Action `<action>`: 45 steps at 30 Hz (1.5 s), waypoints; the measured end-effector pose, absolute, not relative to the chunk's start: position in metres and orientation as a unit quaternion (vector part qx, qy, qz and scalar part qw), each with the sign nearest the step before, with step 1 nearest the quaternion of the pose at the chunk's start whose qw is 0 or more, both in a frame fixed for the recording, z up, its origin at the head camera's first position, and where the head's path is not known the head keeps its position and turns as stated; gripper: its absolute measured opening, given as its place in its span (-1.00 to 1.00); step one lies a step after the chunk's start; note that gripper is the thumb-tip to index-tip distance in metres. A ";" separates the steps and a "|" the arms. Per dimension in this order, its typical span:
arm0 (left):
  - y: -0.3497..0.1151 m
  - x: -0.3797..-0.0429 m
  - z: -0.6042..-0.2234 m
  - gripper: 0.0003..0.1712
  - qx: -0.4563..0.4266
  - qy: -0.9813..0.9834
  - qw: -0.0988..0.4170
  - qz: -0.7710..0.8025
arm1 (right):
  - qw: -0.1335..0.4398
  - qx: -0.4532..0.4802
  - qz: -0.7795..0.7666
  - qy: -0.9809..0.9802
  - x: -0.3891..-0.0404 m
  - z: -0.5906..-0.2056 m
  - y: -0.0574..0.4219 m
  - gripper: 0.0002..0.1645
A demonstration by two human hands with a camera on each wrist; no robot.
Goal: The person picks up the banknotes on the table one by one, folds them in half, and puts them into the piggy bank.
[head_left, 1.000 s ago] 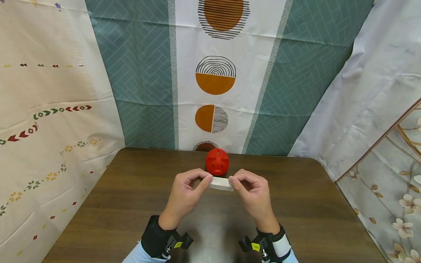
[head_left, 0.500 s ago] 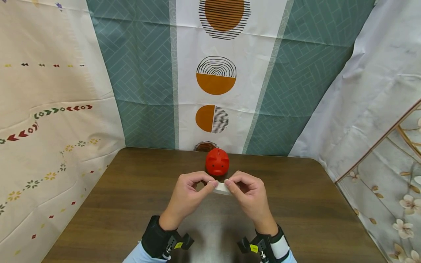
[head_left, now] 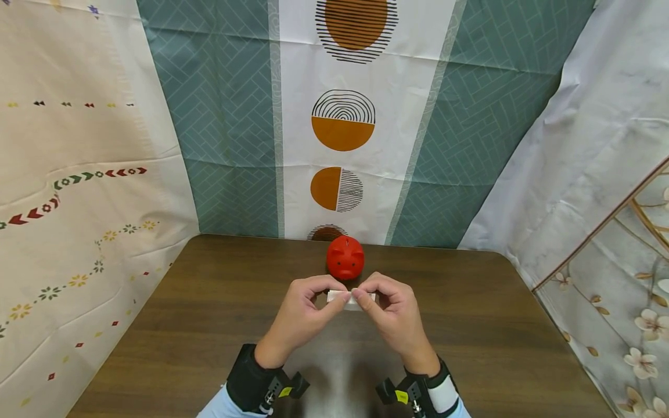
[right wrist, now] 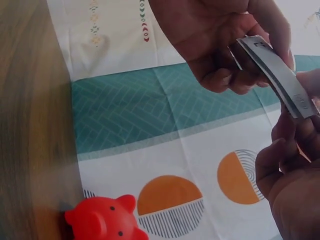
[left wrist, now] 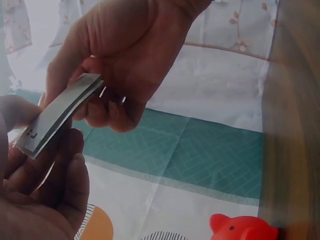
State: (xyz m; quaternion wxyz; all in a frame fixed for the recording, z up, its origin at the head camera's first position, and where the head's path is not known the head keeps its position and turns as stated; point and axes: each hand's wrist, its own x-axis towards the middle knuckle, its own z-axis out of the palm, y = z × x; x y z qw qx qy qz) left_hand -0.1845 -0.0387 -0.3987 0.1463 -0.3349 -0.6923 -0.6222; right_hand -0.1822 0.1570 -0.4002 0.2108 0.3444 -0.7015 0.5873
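Note:
Between both hands is a thin strip of folded paper (head_left: 334, 295), whitish with small dark print. Its stacked layers show along the edge in the left wrist view, where the folded paper (left wrist: 60, 111) slants upward. The left hand (head_left: 302, 310) pinches it between thumb and fingers from the left. From the right, the right hand (head_left: 395, 313) pinches it the same way. Both thumb tips lie close together near the strip's middle, covering part of it. Just beyond the hands stands a red piggy bank (head_left: 345, 259), its snout facing the person and a slot on top.
The brown wooden table (head_left: 209, 325) reaches back to a hanging green and white cloth (head_left: 230, 128) with orange circles. A cream patterned cloth (head_left: 78, 244) hangs at the left and a white floral one (head_left: 601, 232) at the right. Each wrist wears a black strap with a camera.
The hands have come closer together and slightly toward the person. The thumbs have slid from the paper's ends to its middle, so its ends now show beyond them. The piggy bank stays put.

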 end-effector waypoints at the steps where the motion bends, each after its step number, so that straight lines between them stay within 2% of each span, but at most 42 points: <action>1: -0.038 -0.185 -0.399 -0.92 -0.338 -0.693 0.144 -0.620 | 0.212 0.347 0.586 -0.701 -0.182 -0.400 0.157 -0.73; 14: -0.035 -0.185 -0.401 -0.85 -0.356 -0.699 0.162 -0.599 | 0.222 0.335 0.550 -0.732 -0.182 -0.400 0.151 -0.76; 23: -0.036 -0.186 -0.401 -0.89 -0.351 -0.699 0.185 -0.596 | 0.214 0.329 0.557 -0.732 -0.182 -0.401 0.152 -0.80; 32: -0.037 -0.186 -0.401 -0.88 -0.330 -0.708 0.170 -0.601 | 0.212 0.324 0.543 -0.745 -0.183 -0.402 0.153 -0.78; 45: -0.042 -0.188 -0.400 -0.92 -0.295 -0.702 0.182 -0.622 | 0.214 0.290 0.582 -0.729 -0.184 -0.399 0.160 -0.81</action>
